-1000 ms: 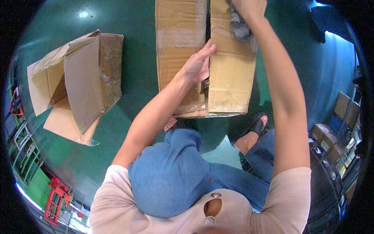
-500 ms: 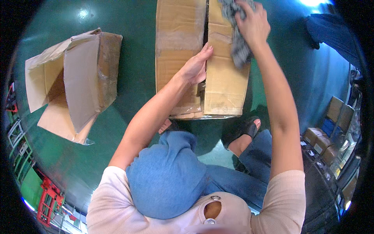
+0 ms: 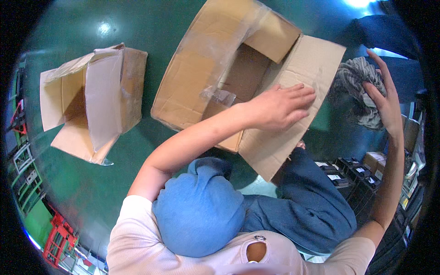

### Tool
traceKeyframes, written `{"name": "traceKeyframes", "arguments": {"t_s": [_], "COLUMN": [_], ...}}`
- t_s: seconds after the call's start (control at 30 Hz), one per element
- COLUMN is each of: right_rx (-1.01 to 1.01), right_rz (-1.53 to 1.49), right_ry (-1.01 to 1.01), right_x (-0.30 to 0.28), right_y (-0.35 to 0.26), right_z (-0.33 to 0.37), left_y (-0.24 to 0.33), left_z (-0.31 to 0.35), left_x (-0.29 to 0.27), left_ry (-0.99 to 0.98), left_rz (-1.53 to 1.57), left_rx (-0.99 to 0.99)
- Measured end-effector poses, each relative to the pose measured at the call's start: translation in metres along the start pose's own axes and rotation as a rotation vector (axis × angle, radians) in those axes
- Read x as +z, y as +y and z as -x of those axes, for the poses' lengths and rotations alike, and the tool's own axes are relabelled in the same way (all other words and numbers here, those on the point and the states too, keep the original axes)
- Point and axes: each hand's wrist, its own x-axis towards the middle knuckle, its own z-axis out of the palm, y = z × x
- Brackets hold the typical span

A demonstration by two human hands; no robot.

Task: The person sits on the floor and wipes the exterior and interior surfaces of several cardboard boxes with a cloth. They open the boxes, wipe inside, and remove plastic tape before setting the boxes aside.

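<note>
In front of me a brown cardboard box (image 3: 195, 64) sits tilted on the floor, its top partly unfolded so the hollow inside shows. Clear tape hangs loose by the opening. My left hand (image 3: 285, 105) lies flat, fingers stretched, on the raised right flap (image 3: 321, 59). Out to the right, my right hand (image 3: 387, 98) grips a crumpled grey patterned cloth (image 3: 364, 87), clear of the box. Its thumb and fingers curve round the bundle.
On the left a second cardboard box (image 3: 105, 98) lies on the green floor (image 3: 123, 169) with its flaps spread. Red metal frames (image 3: 59, 233) stand at the lower left. Dark equipment and small boxes (image 3: 373, 160) line the right side. Dark blue fabric (image 3: 385, 34) shows at the upper right.
The right flap has swung open and the box has turned. My left hand has moved right onto that flap. My right hand has carried the cloth off the box, to the right.
</note>
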Motion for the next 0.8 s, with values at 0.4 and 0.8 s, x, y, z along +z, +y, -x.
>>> {"name": "traceKeyframes", "arguments": {"t_s": [0.4, 0.8], "right_rx": [-0.030, -0.191], "right_rz": [0.215, 0.772], "right_ry": [-0.671, -0.939], "right_x": [0.116, 0.145], "right_y": [0.022, -0.014], "right_z": [-0.001, -0.038], "left_y": [-0.026, 0.001], "left_z": [0.033, 0.123], "left_x": [-0.008, -0.205], "left_ry": [0.457, 0.525], "left_rz": [-0.756, -0.565], "left_rx": [-0.132, -0.492]}}
